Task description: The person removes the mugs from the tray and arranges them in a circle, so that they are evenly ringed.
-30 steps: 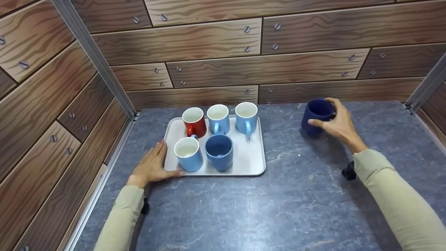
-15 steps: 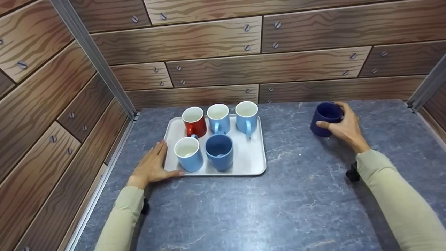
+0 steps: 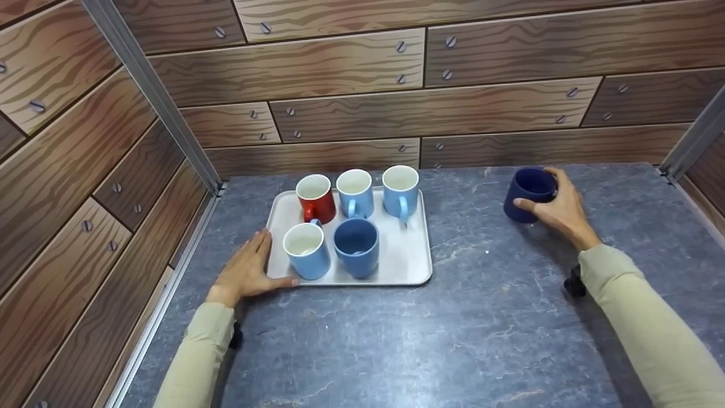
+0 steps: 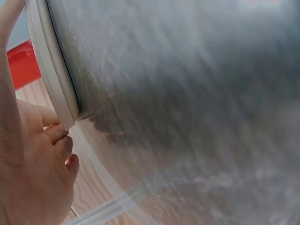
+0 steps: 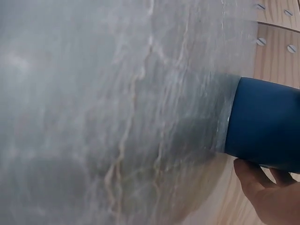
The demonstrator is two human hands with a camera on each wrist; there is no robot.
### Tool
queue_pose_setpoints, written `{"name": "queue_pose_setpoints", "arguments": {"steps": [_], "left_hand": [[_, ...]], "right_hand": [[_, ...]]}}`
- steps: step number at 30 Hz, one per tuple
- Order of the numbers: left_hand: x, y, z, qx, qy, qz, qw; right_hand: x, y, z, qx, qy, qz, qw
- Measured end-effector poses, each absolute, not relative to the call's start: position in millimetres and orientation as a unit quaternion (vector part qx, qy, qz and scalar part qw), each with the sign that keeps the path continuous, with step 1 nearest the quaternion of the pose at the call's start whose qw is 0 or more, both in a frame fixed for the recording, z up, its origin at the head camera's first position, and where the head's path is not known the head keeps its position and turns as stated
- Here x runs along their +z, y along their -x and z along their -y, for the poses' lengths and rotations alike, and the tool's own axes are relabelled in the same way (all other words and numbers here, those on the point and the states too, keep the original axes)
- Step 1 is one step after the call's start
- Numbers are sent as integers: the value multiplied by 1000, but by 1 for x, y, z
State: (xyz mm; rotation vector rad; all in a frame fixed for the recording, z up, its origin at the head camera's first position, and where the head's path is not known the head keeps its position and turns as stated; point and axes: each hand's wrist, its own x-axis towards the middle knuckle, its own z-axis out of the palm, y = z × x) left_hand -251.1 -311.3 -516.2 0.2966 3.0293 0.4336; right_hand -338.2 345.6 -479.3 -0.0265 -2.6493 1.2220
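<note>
A person's two bare hands work at a grey marbled table point(image 3: 368, 340) before a wood-patterned wall point(image 3: 340, 68). Far to the right, near the table's back edge and well apart from the tray, the right hand point(image 3: 561, 209) grips an upright dark blue mug point(image 3: 518, 192), thumb on the near side, fingers round the far side. The left hand point(image 3: 243, 269) lies at the near left corner of a white tray point(image 3: 405, 255), fingers fairly straight along its side, thumb along its front edge. On the tray stand a red mug point(image 3: 317, 204), a medium blue mug point(image 3: 358, 255) and three light blue mugs point(image 3: 308, 258). The step looks like handling the single mug while bracing the tray; done well, it would call for a level mug, an even squeeze on its wall and only light pressure at the tray, since the mugs there stand close. The head view alone shows the whole layout and into the mugs. The right wrist view adds the mug's base, seemingly meeting the table, though a slight gap cannot be ruled out. The left wrist view adds the tray's rim edge-on, with the lower fingers loosely bent beside it.
</note>
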Motion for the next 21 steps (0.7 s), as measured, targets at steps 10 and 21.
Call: {"name": "queue_pose_setpoints", "arguments": {"steps": [10, 21], "left_hand": [[-516, 250, 312, 138, -103, -985, 30], [-517, 251, 312, 142, -100, -984, 30]], "right_hand": [[-446, 325, -333, 366, -8, 915, 168], [-423, 301, -271, 411, -126, 888, 164]]}}
